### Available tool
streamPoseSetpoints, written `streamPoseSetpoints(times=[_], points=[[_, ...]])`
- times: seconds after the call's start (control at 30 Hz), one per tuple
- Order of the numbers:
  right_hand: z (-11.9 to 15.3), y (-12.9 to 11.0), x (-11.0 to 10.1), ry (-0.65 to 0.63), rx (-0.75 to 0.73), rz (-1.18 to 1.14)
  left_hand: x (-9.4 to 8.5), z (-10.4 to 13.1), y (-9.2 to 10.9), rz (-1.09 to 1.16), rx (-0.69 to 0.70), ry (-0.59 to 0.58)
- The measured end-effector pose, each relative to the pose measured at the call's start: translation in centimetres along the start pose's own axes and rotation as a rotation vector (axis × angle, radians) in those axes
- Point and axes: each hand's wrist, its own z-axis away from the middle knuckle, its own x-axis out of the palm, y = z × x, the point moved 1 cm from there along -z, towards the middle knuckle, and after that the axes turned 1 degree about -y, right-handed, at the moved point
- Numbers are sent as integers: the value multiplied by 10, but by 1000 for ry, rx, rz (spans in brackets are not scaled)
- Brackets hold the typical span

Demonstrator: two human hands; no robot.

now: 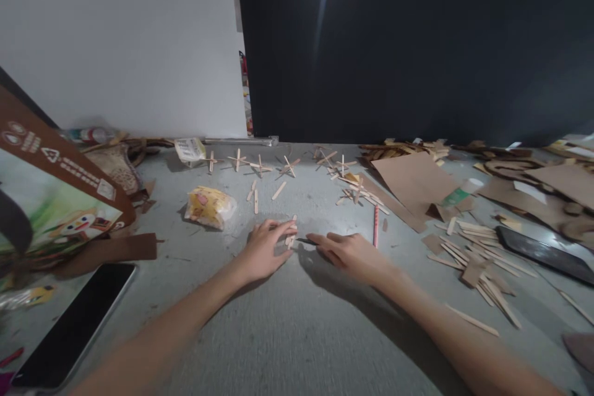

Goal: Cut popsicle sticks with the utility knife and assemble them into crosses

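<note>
My left hand (266, 250) is closed around a small wooden craft stick (294, 221), its thumb and fingers on either side near the tabletop. A second short wooden piece seems to lie against that stick, partly hidden by the fingers. From the right, my right hand (350, 253) grips a thin, dark, pointed tool (306, 241) whose tip reaches towards the stick; its handle is hidden in the fingers. Just beyond my hands lie a few loose sticks (255, 201). Farther back stand several crossed-stick pieces (289, 167) in a row.
A yellow snack packet (208, 207) sits left of my hands; a phone (77, 325) and brown printed bag (69, 179) are at far left. On the right are a pink striped stick (375, 226), scattered craft sticks (482, 260), cardboard (413, 179), a glue stick (461, 192) and another dark phone (547, 253).
</note>
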Motion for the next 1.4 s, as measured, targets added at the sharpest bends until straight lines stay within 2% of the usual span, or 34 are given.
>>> streamPoseSetpoints(times=[0.17, 0.47, 0.8, 0.97, 1.1, 1.23, 1.4], points=[[0, 5, 1, -45, -53, 64, 1, -2, -3, -13, 5, -3], [-7, -4, -3, -191, 11, 199, 0, -4, -4, 45, 13, 6], [-7, -3, 1, -180, 31, 180, -1, -4, -5, 67, 16, 9], [-9, -4, -4, -217, 18, 188, -1, -3, -3, 64, 15, 2], [-12, -14, -11, -253, 53, 196, -6, -9, -5, 77, 7, -43], [-18, -32, -19, -353, 102, 282, -13, -18, -13, 92, 20, -130], [-38, -43, -35, -462, 53, 443, -15, -20, -17, 87, 43, -143]])
